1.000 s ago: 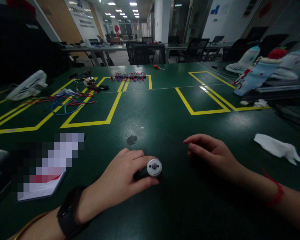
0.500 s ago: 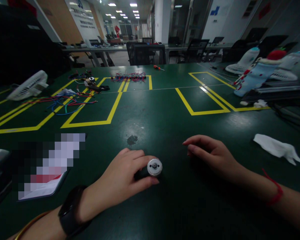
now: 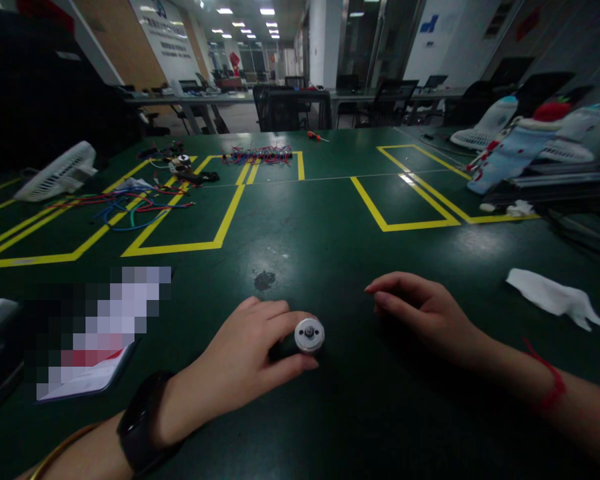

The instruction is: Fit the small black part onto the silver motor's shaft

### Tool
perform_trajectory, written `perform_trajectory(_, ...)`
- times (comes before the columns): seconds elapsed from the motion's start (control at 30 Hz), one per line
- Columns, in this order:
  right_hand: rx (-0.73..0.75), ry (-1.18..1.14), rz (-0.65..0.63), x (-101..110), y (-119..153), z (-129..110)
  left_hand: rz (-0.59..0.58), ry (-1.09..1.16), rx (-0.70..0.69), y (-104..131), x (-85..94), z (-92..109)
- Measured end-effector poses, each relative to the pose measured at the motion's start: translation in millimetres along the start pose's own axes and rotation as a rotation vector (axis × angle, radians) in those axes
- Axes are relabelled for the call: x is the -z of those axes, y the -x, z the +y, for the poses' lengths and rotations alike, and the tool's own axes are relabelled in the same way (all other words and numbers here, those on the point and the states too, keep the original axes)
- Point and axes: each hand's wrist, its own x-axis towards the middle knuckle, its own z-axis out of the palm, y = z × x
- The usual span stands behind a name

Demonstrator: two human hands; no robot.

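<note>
A small round electric motor (image 3: 309, 335) stands upright on the dark green tabletop, its silver end face up, with a short shaft in the middle and a dark hole on each side. The thumb and index finger of my left hand (image 3: 260, 340) close round its sides; its lower body is largely hidden. To the right, my right hand (image 3: 420, 307) rests on the table, apart from the motor. Its fingers are loosely bent with the thumb below the index finger, and nothing shows in them.
A flat device (image 3: 100, 353), partly pixelated, lies left of my left arm. White tissue (image 3: 555, 297) is at the right. Farther back are loose wires (image 3: 140, 203), a wire bundle (image 3: 260, 155), an orange screwdriver (image 3: 316, 136), a white fan (image 3: 60, 173) and a light-blue plush-like item (image 3: 510, 153).
</note>
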Motion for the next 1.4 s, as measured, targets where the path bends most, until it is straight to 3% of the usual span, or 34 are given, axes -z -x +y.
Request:
perform_trajectory(0.63, 0.093, 0.171, -0.04, 0, 0, -6, 0.037, -0.014, -0.018, 0, 0.0, 1)
perform_trajectory(0.9, 0.04, 0.218, -0.03, -1, -5, -3, 0.036, -0.004, -0.001, 1, -0.2, 3)
perform_trajectory(1.0, 0.11, 0.371, -0.126, -2, -13, -9, 0.035, -0.002, -0.001, 0, -0.6, 4)
perform_trajectory(1.13, 0.133, 0.497, -0.325, -9, -19, -35, 0.042, -0.006, -0.003, 0, -0.2, 3)
perform_trajectory(1.27, 0.348, 0.433, -0.197, -27, -19, -62, 0.041, -0.007, 0.0, -1, 0.2, 5)
perform_trajectory(1.4, 0.519, 0.586, -0.17, -43, -19, -70, 0.03, -0.017, 0.001, -2, -0.4, 6)
